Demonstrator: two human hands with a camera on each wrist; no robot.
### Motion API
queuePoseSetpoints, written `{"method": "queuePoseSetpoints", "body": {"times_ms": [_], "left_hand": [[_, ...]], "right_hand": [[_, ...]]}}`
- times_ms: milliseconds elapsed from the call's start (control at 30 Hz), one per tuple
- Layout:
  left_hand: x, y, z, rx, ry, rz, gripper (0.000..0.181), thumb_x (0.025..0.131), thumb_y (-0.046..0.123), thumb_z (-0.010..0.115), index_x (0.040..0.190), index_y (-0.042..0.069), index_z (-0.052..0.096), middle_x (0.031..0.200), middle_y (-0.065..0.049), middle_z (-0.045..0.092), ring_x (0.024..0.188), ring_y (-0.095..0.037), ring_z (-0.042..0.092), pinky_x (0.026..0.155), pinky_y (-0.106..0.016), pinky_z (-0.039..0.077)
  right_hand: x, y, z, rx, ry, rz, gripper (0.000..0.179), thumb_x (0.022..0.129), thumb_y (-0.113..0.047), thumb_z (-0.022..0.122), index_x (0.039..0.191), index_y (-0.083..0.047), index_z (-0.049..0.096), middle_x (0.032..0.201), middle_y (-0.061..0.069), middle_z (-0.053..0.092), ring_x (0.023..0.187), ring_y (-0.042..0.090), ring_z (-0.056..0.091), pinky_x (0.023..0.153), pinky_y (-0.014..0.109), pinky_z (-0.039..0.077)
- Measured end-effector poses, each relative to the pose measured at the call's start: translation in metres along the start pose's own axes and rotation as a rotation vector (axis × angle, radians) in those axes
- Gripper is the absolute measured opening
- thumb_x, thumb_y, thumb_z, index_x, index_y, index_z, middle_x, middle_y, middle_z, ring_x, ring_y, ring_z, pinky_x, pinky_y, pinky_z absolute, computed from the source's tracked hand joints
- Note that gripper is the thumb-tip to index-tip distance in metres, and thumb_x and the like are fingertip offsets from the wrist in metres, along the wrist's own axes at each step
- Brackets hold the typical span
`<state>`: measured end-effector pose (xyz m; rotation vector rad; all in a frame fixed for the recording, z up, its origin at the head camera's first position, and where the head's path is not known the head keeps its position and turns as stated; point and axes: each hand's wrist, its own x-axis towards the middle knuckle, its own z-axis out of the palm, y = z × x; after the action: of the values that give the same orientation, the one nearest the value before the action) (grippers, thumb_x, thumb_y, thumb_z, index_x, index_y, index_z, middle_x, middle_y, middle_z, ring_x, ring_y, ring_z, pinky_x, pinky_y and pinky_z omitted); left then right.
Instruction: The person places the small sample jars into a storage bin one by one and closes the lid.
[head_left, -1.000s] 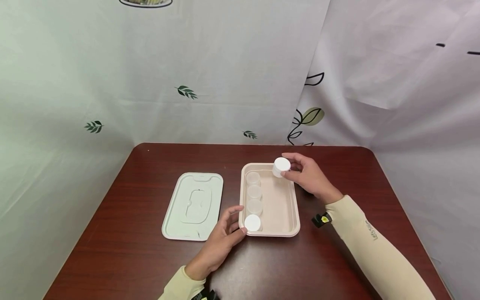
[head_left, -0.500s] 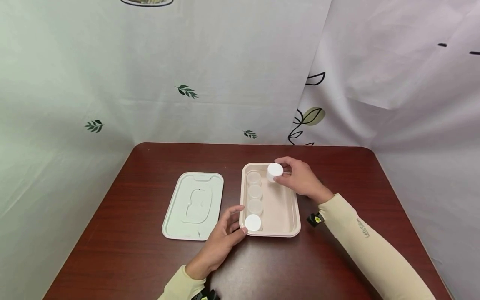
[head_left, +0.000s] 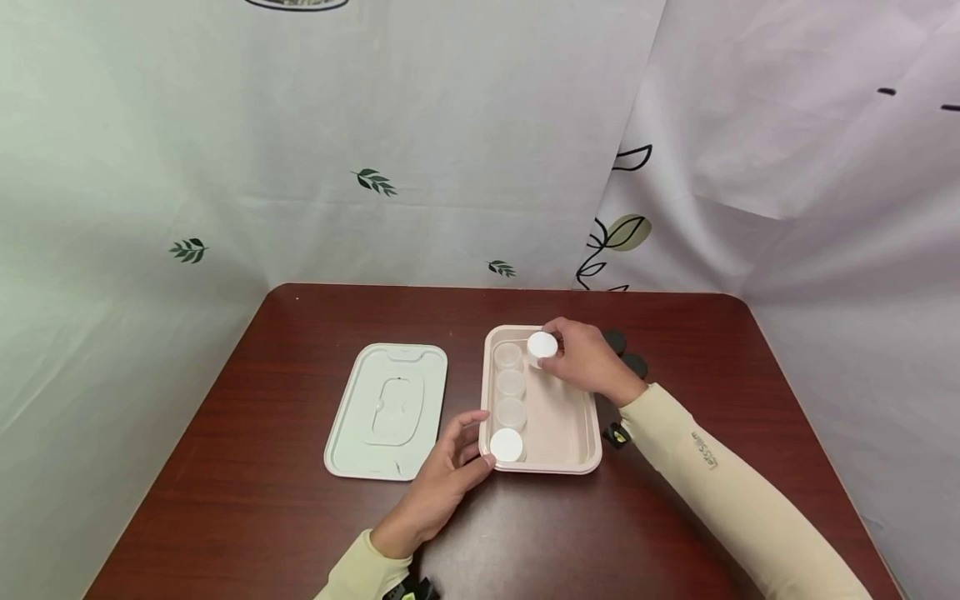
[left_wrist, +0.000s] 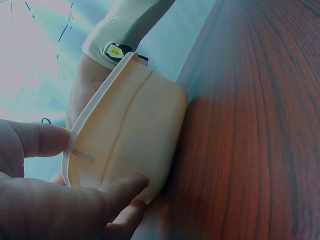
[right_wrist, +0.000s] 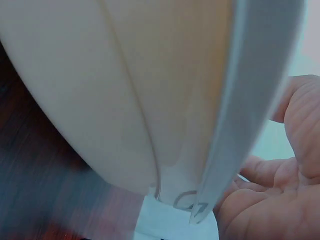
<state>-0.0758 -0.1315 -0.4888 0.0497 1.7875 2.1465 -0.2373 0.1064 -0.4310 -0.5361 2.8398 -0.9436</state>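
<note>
My right hand pinches a small round white-topped container between thumb and fingers, over the far part of the beige plastic tray. My left hand holds the tray's near left corner, thumb at the rim. In the left wrist view, its fingers lie against the outer wall. Along the tray's left side stands a row of several containers: one with a white top nearest me, then translucent ones. From the right wrist, the tray wall hides the held container.
Left of the tray, a pale rectangular lid lies flat on the dark red wooden table. Dark round pieces lie right of the tray, partly behind my right arm. A white printed curtain stands behind the table.
My right hand has moved left and slightly nearer with the white-topped container, close to the far end of the row. Dark round pieces have come into view behind it. My left hand stays put.
</note>
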Motion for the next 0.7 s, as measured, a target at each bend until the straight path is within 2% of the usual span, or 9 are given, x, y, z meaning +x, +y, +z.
{"method": "queuePoseSetpoints", "body": {"times_ms": [233,533,600,700], "left_hand": [[0.000,0.001,0.000,0.001,-0.004,-0.006,0.062,0.101,0.000,0.061,0.156,0.009,0.035,0.163,-0.026,0.033,0.145,-0.037,0.049,0.102,-0.029,0.051],[0.000,0.001,-0.001,0.013,-0.008,0.002,0.062,0.102,0.001,0.061,0.157,0.009,0.034,0.164,-0.026,0.032,0.147,-0.039,0.047,0.102,-0.029,0.051],[0.000,0.001,-0.001,0.011,-0.009,0.004,0.062,0.102,0.001,0.061,0.157,0.009,0.034,0.164,-0.026,0.032,0.147,-0.039,0.046,0.102,-0.028,0.051],[0.000,0.001,-0.001,0.010,-0.006,0.005,0.062,0.101,0.000,0.061,0.156,0.009,0.035,0.163,-0.026,0.033,0.147,-0.039,0.047,0.102,-0.028,0.051]], "right_hand": [[0.005,-0.001,0.011,-0.075,0.003,-0.020,0.043,0.085,-0.020,0.083,0.121,-0.001,0.068,0.109,0.014,0.075,0.095,0.028,0.068,0.085,0.045,0.057],[0.004,-0.007,0.016,-0.151,-0.038,0.027,0.048,0.089,-0.023,0.082,0.128,0.000,0.065,0.119,0.017,0.074,0.104,0.031,0.069,0.089,0.048,0.057],[0.005,-0.007,0.018,-0.176,-0.042,0.026,0.046,0.089,-0.022,0.083,0.126,-0.002,0.066,0.115,0.016,0.074,0.101,0.029,0.068,0.087,0.048,0.057],[0.006,-0.006,0.022,-0.228,-0.031,-0.023,0.036,0.088,-0.020,0.083,0.116,-0.003,0.067,0.104,0.014,0.074,0.092,0.028,0.066,0.081,0.046,0.056]]}}
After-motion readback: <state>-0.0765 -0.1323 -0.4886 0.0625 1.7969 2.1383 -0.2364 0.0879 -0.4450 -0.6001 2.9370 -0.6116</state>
